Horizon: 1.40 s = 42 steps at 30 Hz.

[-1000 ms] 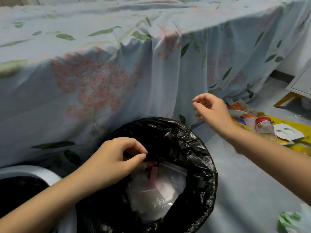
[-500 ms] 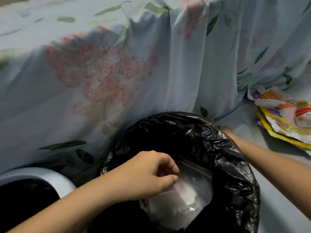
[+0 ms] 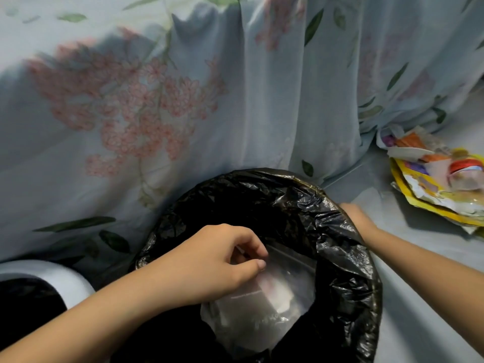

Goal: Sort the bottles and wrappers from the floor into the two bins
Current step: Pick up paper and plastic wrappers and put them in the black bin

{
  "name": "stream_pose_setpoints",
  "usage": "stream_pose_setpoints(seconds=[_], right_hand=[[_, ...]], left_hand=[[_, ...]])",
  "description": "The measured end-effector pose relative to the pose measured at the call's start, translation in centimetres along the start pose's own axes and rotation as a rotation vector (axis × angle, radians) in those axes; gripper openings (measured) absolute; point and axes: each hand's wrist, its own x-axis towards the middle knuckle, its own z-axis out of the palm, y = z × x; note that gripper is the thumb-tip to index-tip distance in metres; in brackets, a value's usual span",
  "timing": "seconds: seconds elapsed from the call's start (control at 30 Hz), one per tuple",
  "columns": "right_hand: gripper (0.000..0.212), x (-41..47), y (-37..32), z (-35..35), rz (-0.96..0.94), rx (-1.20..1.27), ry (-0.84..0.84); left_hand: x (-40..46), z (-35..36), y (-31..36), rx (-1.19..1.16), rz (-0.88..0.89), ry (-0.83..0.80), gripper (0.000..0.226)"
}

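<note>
A pale blue floral cloth (image 3: pixel 262 87) hangs across the whole upper half of the frame, its folds reaching the floor (image 3: pixel 424 284) at right. Two bins stand below it. The larger in view, a bin lined with a black bag (image 3: pixel 348 289), fills the lower centre; its near rim is cut off by the bottom edge. The second, a white-rimmed bin (image 3: pixel 60 276), shows only a corner at lower left, its dark inside unreadable. Two bare forearms enter from the bottom corners. The left hand (image 3: pixel 212 263) hovers over the mouth of the black-lined bin, fingers curled, thumb and forefinger pinching the top edge of a clear plastic wrapper (image 3: pixel 262 310) that hangs down inside the bag. Something pale and pinkish lies within or behind the wrapper, too blurred to name. The right hand (image 3: pixel 357 218) rests at the bin's far right rim; the bag's edge hides its fingers, so whether they grip the liner cannot be told. At the right edge of the frame, on the floor just beside the cloth, lies one heap of litter (image 3: pixel 429 184): yellow, orange and white wrappers, overlapping too much to count, and one clear bottle with a red cap (image 3: pixel 468 170), partly cut off.
</note>
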Motion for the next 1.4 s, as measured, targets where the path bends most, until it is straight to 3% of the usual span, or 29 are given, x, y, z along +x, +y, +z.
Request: stream_pose_setpoints(seconds=[0.13, 0.2, 0.33, 0.43, 0.57, 0.73, 0.9, 1.1, 1.17, 1.23, 1.3, 1.4], right_hand=[[0.033, -1.9, 1.4, -1.7, 0.025, 0.429, 0.155], [0.020, -3.6, 1.0, -3.6, 0.013, 0.675, 0.180], [0.008, -7.6, -1.1, -9.2, -0.119, 0.843, 0.280], [0.009, -10.9, -3.4, -13.6, -0.244, 0.916, 0.277], [0.019, -15.7, -7.1, -17.1, -0.442, 0.925, 0.139], [0.024, -18.5, -10.3, -16.9, -0.601, 0.844, -0.045], [0.015, -19.5, -12.2, -16.3, -0.688, 0.871, -0.115], [0.031, -19.0, -12.5, -15.5, -0.578, 0.962, -0.094], [0.025, -18.6, -12.3, -14.9, -0.541, 0.864, -0.034], [0.012, -18.3, -12.1, -14.2, -0.550, 0.676, 0.056], [0.004, -18.1, -11.8, -13.6, -0.591, 0.530, 0.094], [0.003, -18.0, -11.2, -13.0, -0.646, 0.411, 0.078]], left_hand=[[-0.2, 0.0, 0.6, 0.009, 0.017, 0.009, 0.008], [-0.5, 0.0, 0.9, 0.009, 0.026, 0.025, 0.008], [-1.2, 0.0, 1.6, -0.082, 0.052, 0.091, 0.008], [-1.3, -0.1, 2.5, -0.282, 0.089, 0.214, 0.020], [-1.6, -0.8, 4.8, -0.520, 0.216, 0.403, 0.045], [-2.9, -1.2, 7.1, -0.525, 0.307, 0.389, 0.060], [-4.4, -1.2, 7.1, -0.629, 0.195, 0.193, 0.032], [-4.5, -2.2, 5.3, -0.702, 0.156, 0.156, 0.020], [-3.7, -2.6, 4.3, -0.639, 0.116, 0.174, 0.013], [-2.5, -2.8, 2.9, -0.418, 0.070, 0.205, 0.012], [-1.8, -2.6, 1.5, -0.014, 0.031, 0.200, 0.012], [-1.8, -1.5, 0.2, 0.589, -0.086, 0.038, 0.029]])
